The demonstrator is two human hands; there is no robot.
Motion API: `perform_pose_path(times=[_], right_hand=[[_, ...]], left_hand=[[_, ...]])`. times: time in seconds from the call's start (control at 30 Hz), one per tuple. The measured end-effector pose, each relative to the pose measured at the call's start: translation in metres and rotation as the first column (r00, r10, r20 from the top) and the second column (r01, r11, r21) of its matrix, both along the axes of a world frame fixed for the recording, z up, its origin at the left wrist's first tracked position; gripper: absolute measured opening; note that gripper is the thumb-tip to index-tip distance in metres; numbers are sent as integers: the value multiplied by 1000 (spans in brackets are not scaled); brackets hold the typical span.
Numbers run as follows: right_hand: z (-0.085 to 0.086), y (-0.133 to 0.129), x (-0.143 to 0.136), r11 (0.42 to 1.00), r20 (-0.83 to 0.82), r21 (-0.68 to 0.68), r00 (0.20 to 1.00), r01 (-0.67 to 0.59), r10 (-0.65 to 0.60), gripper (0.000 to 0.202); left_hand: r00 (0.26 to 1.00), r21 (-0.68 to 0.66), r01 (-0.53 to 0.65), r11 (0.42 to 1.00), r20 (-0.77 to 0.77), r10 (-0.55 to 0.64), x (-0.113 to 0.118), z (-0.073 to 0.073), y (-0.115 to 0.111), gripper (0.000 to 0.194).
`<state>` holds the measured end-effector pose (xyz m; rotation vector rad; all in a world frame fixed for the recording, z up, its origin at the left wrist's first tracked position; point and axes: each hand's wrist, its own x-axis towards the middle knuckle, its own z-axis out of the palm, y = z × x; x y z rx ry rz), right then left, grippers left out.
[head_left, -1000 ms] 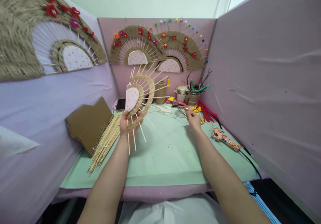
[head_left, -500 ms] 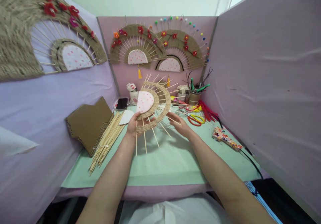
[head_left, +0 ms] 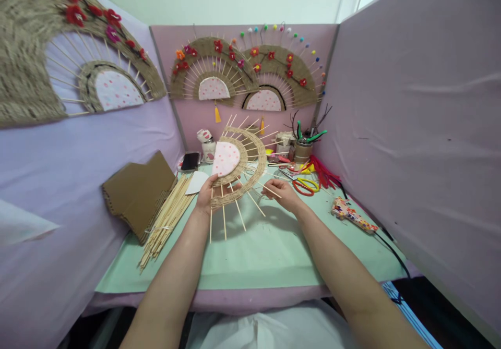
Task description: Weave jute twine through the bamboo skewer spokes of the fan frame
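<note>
Two hands over the green tabletop (head_left: 274, 250), head view. Left hand (head_left: 209, 195) closed around the lower edge of a half-woven fan (head_left: 235, 164), held upright above the tabletop, bare sticks pointing toward 6 o'clock. Right hand (head_left: 282, 193) at 3 o'clock of the fan, fingers (head_left: 270, 186) pinched on a thin strand beside a stick. Loose stick bundle (head_left: 166, 218) at 9 o'clock; red scissors (head_left: 305, 184) toward 2 o'clock.

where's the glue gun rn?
Head view, right side: the glue gun lies on the green mat near the right partition, right of the right hand, just beyond the scissors.
</note>
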<state>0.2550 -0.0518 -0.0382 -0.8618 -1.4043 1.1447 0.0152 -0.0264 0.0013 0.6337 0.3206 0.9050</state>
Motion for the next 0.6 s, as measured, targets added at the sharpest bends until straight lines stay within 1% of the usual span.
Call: perform_pose_path(times=[0.07, 0.17, 0.33, 0.43, 0.6], right_hand=[[-3, 5, 4, 998, -26, -12, 998, 58, -58, 26], [-5, 10, 10, 986, -15, -13, 986, 168, -169, 27], [-2, 12, 14, 928, 13, 79, 931, 364, -366, 28], [0, 10, 15, 896, 9, 137, 904, 423, -428, 27], [2, 9, 15, 867, 0, 177, 881, 465, -473, 27]], left_hand=[[1000, -2, -16, 1000, -5, 16, -2, 2, 1, 49], [999, 8, -50, 999, -8, 50, -5, 3, 2, 47], [994, 33, -109, 993, -9, 110, -10, 4, 4, 46], [993, 30, -119, 992, -11, 120, -12, 4, 5, 45], [992, 30, -121, 992, -17, 121, -12, 5, 5, 45]])
